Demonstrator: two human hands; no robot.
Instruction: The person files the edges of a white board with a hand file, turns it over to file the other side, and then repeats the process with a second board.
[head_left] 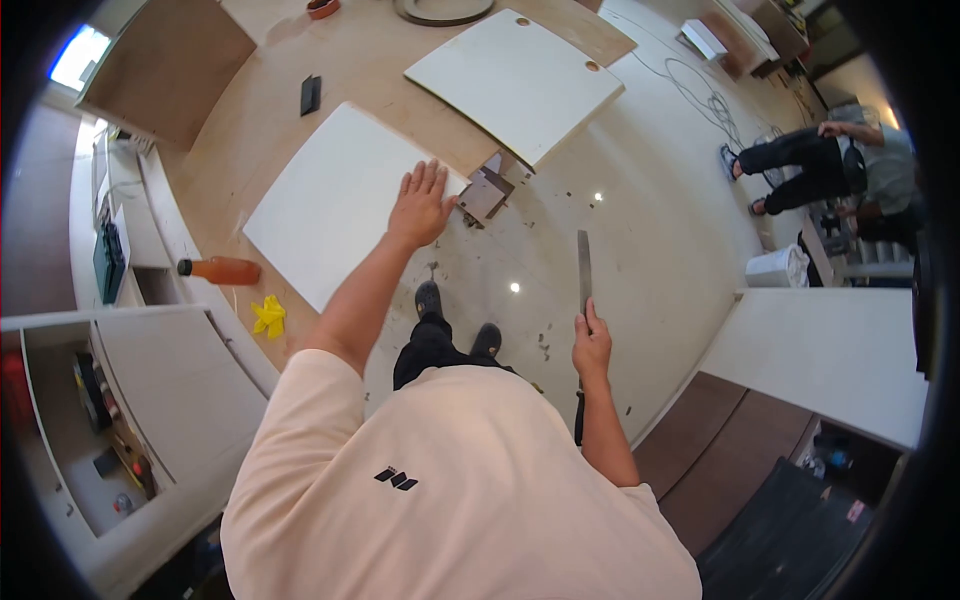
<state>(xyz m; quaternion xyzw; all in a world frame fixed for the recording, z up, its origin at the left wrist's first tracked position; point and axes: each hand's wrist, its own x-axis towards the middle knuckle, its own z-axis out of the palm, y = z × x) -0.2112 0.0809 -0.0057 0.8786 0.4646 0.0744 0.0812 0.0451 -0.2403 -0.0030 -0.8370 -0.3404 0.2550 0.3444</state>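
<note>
My left hand (423,207) lies flat, fingers stretched, near the right edge of a white panel (335,195) on the brown work table. In my right hand (592,347) is a long flat metal file (584,262), its grey blade pointing away from me over the floor. A black part, perhaps its handle, shows below the hand beside my forearm. Just right of my left hand, a small brown piece (487,195) sits at the table's edge. Farther off lies a second white panel (515,85) with two round holes along one side.
A bottle of orange-red liquid (222,270), a yellow object (269,317) and a black block (311,95) lie on the table (235,130). Dark scraps dot the floor. Another person (830,165) stands at the right, near loose cable (705,100). Cabinets flank me.
</note>
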